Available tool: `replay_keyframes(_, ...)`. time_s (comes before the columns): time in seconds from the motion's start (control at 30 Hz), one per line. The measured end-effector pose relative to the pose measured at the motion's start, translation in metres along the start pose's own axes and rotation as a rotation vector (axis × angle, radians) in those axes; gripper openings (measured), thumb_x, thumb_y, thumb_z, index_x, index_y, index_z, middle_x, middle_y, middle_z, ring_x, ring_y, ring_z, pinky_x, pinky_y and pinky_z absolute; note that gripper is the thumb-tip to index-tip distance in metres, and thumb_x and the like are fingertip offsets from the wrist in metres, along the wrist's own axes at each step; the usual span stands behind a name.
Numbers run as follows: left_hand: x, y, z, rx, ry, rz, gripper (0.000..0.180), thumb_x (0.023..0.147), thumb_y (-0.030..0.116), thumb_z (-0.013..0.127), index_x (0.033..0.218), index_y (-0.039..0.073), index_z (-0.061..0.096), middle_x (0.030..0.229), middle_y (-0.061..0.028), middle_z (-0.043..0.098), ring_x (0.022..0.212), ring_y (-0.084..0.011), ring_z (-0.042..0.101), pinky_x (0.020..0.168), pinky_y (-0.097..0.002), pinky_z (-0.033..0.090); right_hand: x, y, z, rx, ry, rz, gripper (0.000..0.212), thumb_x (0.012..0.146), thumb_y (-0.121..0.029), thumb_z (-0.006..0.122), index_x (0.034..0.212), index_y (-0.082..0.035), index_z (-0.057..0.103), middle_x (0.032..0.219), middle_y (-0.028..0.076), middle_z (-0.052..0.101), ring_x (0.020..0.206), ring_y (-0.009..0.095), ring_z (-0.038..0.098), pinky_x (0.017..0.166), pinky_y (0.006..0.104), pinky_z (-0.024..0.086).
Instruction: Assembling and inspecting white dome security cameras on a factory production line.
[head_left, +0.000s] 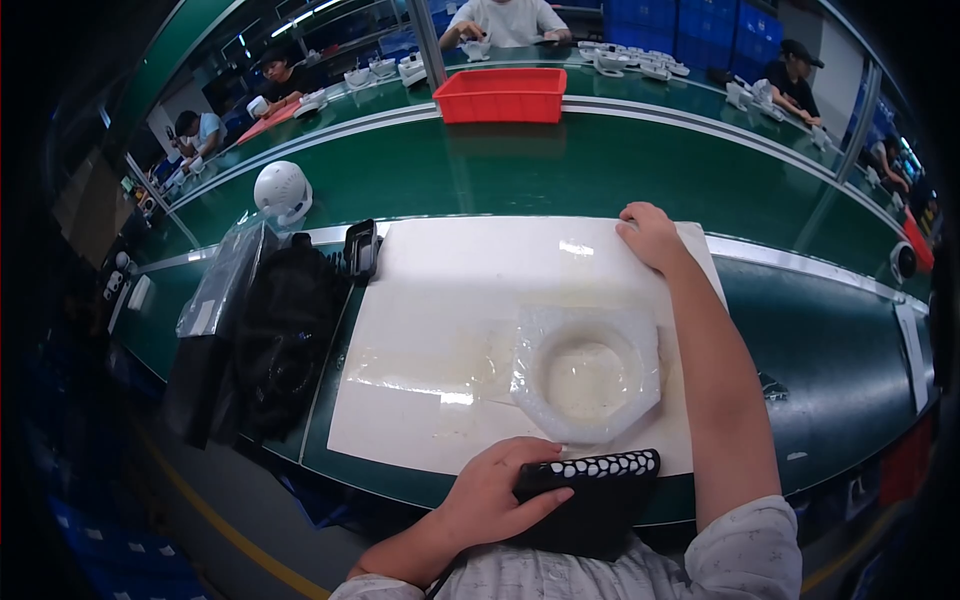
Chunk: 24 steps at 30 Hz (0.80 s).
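Observation:
My left hand (500, 495) grips a black case (590, 505) at the near edge of the table, against my shirt. Its thumb lies over the near face, and white oval spots run along the top of the case. My right hand (650, 238) reaches to the far right corner of a white board (430, 300). Those fingers are curled, and whatever they may hold is hidden. Between the two hands, a white foam ring (640, 350) with a six-sided outline and a round opening rests on the board. Clear tape covers parts of the ring and the board.
Left of the board lie a black bag (285, 340), a plastic-wrapped black box (205, 370) and a small black tray (362, 250). A white rounded device (284, 190) stands on the green belt beyond. A red bin (500, 96) sits farther back, with several people working around it.

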<state>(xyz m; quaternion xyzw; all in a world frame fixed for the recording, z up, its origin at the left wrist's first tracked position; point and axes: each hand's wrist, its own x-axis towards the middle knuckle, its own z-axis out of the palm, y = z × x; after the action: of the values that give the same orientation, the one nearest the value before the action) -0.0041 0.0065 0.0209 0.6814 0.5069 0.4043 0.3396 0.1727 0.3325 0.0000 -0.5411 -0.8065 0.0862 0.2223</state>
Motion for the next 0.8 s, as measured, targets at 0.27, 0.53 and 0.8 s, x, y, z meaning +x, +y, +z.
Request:
replay_keyframes(0.27,0.0004,0.0000,-0.0001,0.023,-0.005,0.005,0.035,0.066,0.011,0.070,0.097,0.003,0.055,0.098,-0.0117,0.057,0.089,-0.0218,0.056,0.078,-0.0289,0.045,-0.0006,0.0009,-0.0004,0.005,0.005,-0.010,0.027,0.078,-0.026,0.052,0.099,-0.008,0.055,0.111,0.007,0.050,0.107,0.024,0.042,0.092,0.0345,0.032)
replay_keyframes(0.53,0.0009,-0.0004,0.0005,0.001,-0.004,0.007,0.035,0.066,0.010,0.070,0.096,0.002,0.055,0.098,-0.0119,0.057,0.089,-0.0217,0.056,0.078,-0.0288,0.045,-0.0013,-0.0014,-0.0024,-0.004,0.000,0.005,0.027,0.079,-0.026,0.052,0.099,-0.008,0.055,0.110,0.007,0.050,0.107,0.023,0.043,0.092,0.0337,0.032)
replay_keyframes(0.8,0.0005,-0.0006,0.0006,0.006,0.000,0.009,0.035,0.066,0.010,0.070,0.096,0.003,0.055,0.098,-0.0111,0.057,0.089,-0.0217,0.056,0.078,-0.0290,0.044,-0.0013,-0.0025,-0.0031,-0.007,-0.009,0.015,0.027,0.079,-0.025,0.052,0.099,-0.008,0.055,0.109,0.007,0.050,0.107,0.023,0.043,0.092,0.0336,0.033)
